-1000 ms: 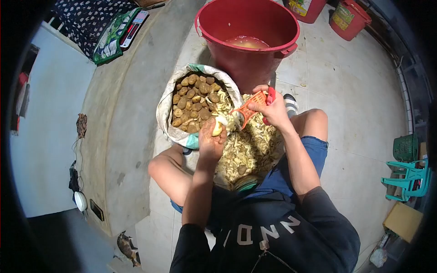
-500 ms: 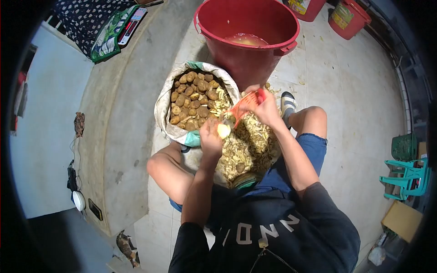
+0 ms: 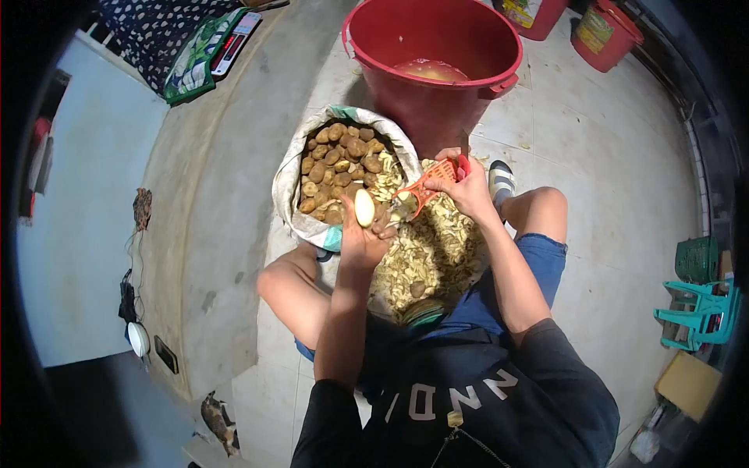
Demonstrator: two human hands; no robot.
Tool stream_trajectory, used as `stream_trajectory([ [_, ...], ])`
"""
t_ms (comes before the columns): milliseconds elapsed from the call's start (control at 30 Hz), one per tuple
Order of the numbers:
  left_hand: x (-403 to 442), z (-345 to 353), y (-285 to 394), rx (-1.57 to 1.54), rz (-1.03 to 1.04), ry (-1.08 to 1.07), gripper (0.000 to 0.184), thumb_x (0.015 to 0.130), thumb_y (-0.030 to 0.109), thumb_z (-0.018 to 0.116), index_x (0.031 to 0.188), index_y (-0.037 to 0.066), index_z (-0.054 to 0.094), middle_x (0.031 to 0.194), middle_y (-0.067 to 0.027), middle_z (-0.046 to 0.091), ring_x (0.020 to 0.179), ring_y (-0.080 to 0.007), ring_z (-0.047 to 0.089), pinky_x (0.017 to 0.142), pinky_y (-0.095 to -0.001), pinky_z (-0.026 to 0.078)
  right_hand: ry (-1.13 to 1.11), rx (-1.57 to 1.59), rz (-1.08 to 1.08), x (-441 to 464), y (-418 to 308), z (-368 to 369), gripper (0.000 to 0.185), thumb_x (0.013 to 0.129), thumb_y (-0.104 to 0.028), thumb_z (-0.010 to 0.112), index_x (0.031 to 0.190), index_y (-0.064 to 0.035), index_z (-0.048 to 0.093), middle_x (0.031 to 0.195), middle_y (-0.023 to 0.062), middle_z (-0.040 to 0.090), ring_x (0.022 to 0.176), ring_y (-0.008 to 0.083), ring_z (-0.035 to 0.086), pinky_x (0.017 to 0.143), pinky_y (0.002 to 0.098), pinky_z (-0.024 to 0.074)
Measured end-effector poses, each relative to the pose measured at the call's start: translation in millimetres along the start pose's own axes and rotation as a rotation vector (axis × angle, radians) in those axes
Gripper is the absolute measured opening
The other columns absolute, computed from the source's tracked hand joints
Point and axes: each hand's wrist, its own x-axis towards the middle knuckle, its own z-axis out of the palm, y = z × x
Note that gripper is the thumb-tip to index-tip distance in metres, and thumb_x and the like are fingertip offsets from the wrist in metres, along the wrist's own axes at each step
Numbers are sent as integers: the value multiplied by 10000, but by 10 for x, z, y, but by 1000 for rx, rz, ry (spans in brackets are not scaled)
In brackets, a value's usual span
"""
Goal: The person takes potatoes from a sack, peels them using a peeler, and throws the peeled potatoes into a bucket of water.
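My left hand (image 3: 363, 243) is turned palm up, holding a peeled, pale yellow potato (image 3: 364, 208) between thumb and fingers. An orange peeler (image 3: 427, 186) with a perforated body is gripped in my right hand (image 3: 470, 193), its head just right of the potato and apart from it. A red part and a dark narrow blade also stick up from that hand. Directly behind my left hand stands an open white sack (image 3: 282, 181) of unpeeled brown potatoes (image 3: 334, 160), with peelings on its right side. Below both hands lies a heap of peelings (image 3: 417, 261) with a small brown potato on it.
A big red tub (image 3: 421, 105) with cloudy liquid stands behind the sack. Smaller red buckets (image 3: 605, 35) are at the back right. Left is a concrete ledge (image 3: 214, 234) with a scale (image 3: 236, 45) and a phone (image 3: 165, 355). A cat (image 3: 218, 421) lies lower left; turquoise stools (image 3: 698, 312) are right.
My left hand has turned palm up and lifted the potato slightly up and left, away from the peeler. The right hand still grips the peeler. The whole view has shifted slightly.
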Motion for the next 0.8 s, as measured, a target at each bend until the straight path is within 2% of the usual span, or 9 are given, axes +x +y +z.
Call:
stream_trajectory([
  [100,65,-190,-18,-38,-53,234,424,981,527,415,967,133,571,680,3,491,508,-101,386,508,-234,320,-17,15,17,-1,24,60,438,682,-141,874,1003,-35,597,825,-11,612,778,75,563,707,251,477],
  [233,88,-417,-60,100,15,-7,375,995,449,404,973,111,566,710,0,512,502,-102,389,424,-225,283,-70,-93,28,17,-12,122,435,698,-122,863,1025,-27,592,829,-5,610,783,73,560,697,247,474],
  [300,71,-343,-155,147,74,147,358,1003,415,385,987,99,553,738,-7,523,512,-93,403,395,-221,284,-122,119,35,5,-56,185,414,713,-76,843,1032,-17,586,835,7,616,799,71,567,694,244,484],
  [367,14,-255,-213,508,202,196,292,1004,353,414,997,93,545,787,-22,543,531,-86,431,405,-226,320,-146,196,1,6,-29,199,387,724,-33,821,1026,-6,580,843,18,628,795,78,581,702,249,501],
  [433,27,-526,-224,1654,629,188,141,818,50,587,958,40,601,924,-125,614,760,-236,572,643,-353,488,-104,216,161,53,-70,96,354,737,-8,801,1013,0,579,852,19,635,776,90,591,719,259,513],
  [467,31,-591,-225,1824,787,105,214,770,17,609,983,29,608,961,-140,608,841,-262,560,718,-382,479,-135,212,124,66,-63,40,351,738,-13,802,1009,0,579,852,24,637,776,89,598,715,257,516],
  [567,33,-513,-235,1802,858,-12,264,747,-5,615,1011,2,608,1019,-156,595,928,-273,551,768,-377,476,-186,204,98,69,30,30,366,727,-32,817,1003,2,579,849,28,638,771,85,602,699,250,513],
  [667,-24,-405,-198,854,225,82,163,929,126,508,1003,6,590,891,-122,587,634,-202,557,514,-298,466,-151,117,80,114,23,-16,389,704,-44,840,996,2,587,861,20,633,779,83,595,689,239,489],
  [800,94,-597,-244,54,-155,93,273,960,319,428,984,79,557,749,-58,560,538,-143,490,397,-262,331,-211,104,-35,-10,-60,82,442,681,-49,859,1021,-4,580,918,16,620,874,74,576,763,243,490],
])
